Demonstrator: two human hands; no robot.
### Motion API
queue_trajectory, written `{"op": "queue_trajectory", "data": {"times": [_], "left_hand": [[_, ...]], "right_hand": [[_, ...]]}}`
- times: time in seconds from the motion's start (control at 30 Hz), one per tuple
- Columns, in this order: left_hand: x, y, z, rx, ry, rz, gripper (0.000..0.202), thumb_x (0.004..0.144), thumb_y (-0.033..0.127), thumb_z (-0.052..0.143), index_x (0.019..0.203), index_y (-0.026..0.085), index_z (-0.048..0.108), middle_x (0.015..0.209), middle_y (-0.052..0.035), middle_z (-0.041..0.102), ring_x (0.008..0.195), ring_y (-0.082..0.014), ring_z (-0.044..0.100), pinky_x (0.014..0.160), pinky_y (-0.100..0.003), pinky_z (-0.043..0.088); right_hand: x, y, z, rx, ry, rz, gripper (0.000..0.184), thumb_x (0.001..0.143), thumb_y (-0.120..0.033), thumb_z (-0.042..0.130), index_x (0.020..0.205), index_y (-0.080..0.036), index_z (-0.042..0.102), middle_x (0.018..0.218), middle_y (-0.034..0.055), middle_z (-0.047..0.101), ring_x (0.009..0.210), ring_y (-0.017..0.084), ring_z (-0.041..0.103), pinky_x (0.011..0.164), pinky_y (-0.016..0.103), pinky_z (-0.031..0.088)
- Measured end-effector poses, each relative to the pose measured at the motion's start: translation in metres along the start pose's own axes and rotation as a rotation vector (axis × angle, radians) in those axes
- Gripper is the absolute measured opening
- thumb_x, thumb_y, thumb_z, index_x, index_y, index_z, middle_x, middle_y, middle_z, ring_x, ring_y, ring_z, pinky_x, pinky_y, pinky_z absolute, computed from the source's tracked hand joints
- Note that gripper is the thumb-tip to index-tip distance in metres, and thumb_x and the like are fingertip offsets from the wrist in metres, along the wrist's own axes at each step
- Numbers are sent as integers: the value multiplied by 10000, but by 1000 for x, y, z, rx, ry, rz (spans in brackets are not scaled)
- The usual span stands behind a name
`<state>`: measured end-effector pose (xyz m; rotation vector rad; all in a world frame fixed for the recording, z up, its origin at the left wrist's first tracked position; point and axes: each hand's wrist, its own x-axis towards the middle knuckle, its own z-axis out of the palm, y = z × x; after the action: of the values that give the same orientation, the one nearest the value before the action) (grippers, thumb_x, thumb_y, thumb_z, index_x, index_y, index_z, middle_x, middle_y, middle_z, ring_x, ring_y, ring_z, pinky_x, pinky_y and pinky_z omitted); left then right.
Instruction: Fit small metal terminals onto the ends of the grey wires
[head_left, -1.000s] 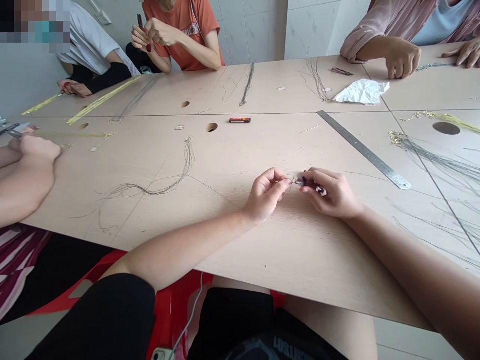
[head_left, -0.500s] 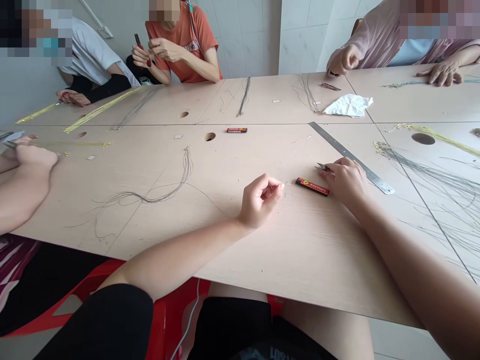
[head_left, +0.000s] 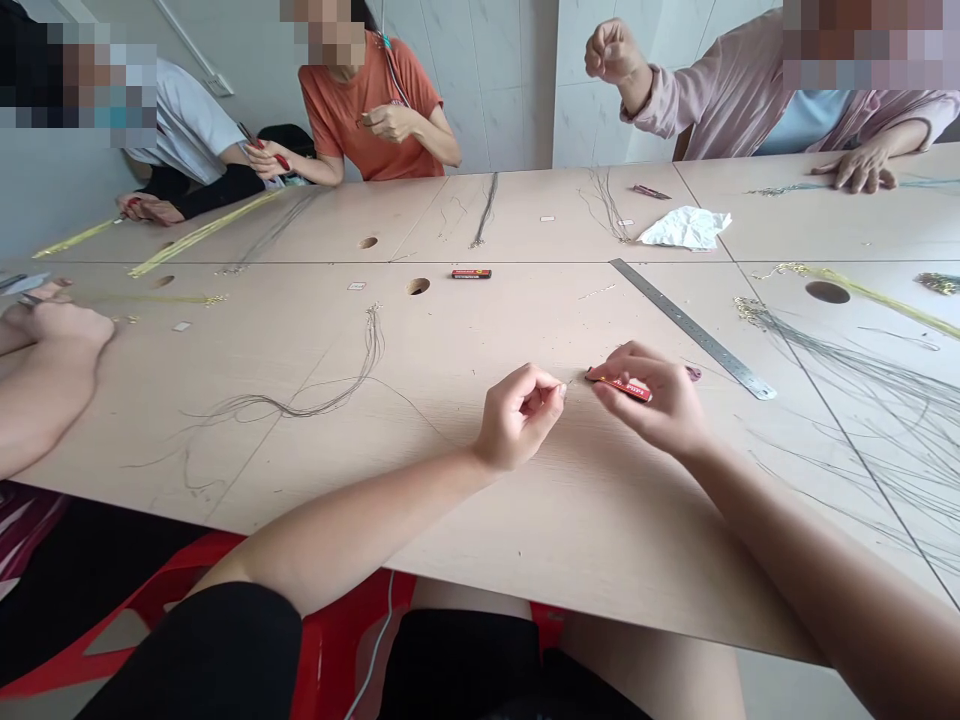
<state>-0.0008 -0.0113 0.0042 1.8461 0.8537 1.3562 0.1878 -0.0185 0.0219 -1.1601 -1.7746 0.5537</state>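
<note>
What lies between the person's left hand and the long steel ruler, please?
The right hand, holding a flat red rectangular packet, as the head view shows.

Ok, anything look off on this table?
The crumpled white paper near the far seam stands out: it's a loose wad among the wires and looks like litter. The steel ruler also lies at a slant to the table edge.
</note>
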Motion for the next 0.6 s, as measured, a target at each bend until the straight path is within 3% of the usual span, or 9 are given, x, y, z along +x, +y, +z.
{"op": "queue_trajectory", "data": {"times": [0.1,0.2,0.6], "left_hand": [[0,-1,0,-5,-14,0,221,859,327,596,706,179,539,578,50,446,479,-60,353,491,-221,312],[-1,-2,0,-8,-27,-18,226,860,339,593,709,180,536,574,49,446,478,-62,349,492,-223,307],[3,1,-2,-32,-109,-120,178,823,275,590,690,187,511,560,50,450,484,-71,350,479,-221,302]], "right_hand": [[-6,-11,11,86,-26,26,209,784,-396,686,771,-188,676,781,50,628,706,161,569,601,299,465],[-8,-13,17,124,-7,32,184,812,-359,662,739,-191,654,746,42,625,684,152,551,591,294,458],[-9,-13,19,79,-30,7,159,847,-248,582,705,-182,609,717,24,591,617,116,511,529,260,430]]}}
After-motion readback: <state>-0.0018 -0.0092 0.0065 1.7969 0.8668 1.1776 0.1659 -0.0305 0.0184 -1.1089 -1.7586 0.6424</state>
